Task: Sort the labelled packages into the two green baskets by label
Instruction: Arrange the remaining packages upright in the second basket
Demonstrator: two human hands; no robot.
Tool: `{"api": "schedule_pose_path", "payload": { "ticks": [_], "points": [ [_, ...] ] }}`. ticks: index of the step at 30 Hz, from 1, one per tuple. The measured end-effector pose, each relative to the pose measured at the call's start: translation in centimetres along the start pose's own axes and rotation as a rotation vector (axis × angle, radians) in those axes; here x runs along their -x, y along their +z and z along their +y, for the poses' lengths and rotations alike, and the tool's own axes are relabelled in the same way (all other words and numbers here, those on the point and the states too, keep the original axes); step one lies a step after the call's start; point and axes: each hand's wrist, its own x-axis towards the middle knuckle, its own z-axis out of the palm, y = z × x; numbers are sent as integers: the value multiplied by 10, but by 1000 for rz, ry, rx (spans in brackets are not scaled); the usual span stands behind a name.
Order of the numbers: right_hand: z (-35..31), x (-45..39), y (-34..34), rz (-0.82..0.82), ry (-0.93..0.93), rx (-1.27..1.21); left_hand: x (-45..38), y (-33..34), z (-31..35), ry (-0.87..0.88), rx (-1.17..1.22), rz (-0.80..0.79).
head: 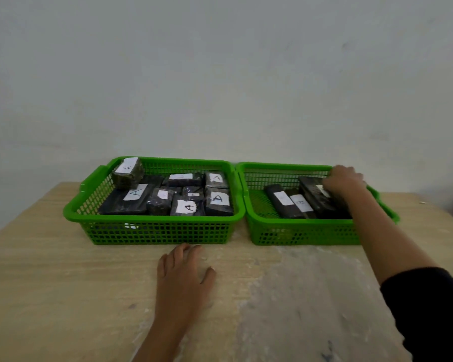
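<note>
Two green baskets stand side by side on the wooden table. The left basket (152, 228) holds several dark wrapped packages with white labels marked A, such as one near the front (186, 207). The right basket (298, 235) holds three dark packages; two narrow ones (284, 201) lie at its middle. My right hand (344, 180) reaches into the right basket and grips the large dark package (316, 198) at its right side, covering most of its label. My left hand (183, 270) rests flat on the table in front of the left basket, fingers apart, holding nothing.
The table (63, 283) is light wood with a pale, scuffed patch (298, 296) at the front right. A plain white wall (220, 74) stands right behind the baskets. The table's left edge runs close to the left basket.
</note>
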Motion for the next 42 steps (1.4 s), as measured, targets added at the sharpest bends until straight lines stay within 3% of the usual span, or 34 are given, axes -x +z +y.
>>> {"api": "schedule_pose_path", "payload": {
  "ticks": [3, 9, 15, 19, 22, 25, 28, 32, 37, 40, 42],
  "points": [
    [42, -1, 12, -100, 136, 58, -1, -1, 0, 0, 1, -13],
    [58, 4, 7, -313, -24, 72, -1, -3, 2, -14, 2, -33],
    [5, 22, -3, 58, -156, -149, 0, -5, 5, -13, 16, -31],
    [-63, 34, 20, -240, -381, -310, 0, -4, 4, -12, 12, -39],
    [-97, 36, 63, -300, -299, -160, -1, -3, 3, -18, 5, -35],
    [-102, 33, 84, -394, -256, -30, -1, -2, 3, -14, -2, -25],
    [-91, 21, 74, -493, -372, 37, -2, 1, 0, -14, -19, -20],
    [-73, 15, 65, -668, -432, -135, -1, 0, 1, -9, -30, -22],
    [-66, 21, 81, -476, -524, 13, 0, -3, 3, -15, -18, -32],
    [-70, 26, 82, -467, -568, 109, 1, -3, 4, -21, -21, -37],
    [-70, 25, 76, -428, -552, 28, 0, -5, 5, -22, -21, -45]
  ]
}}
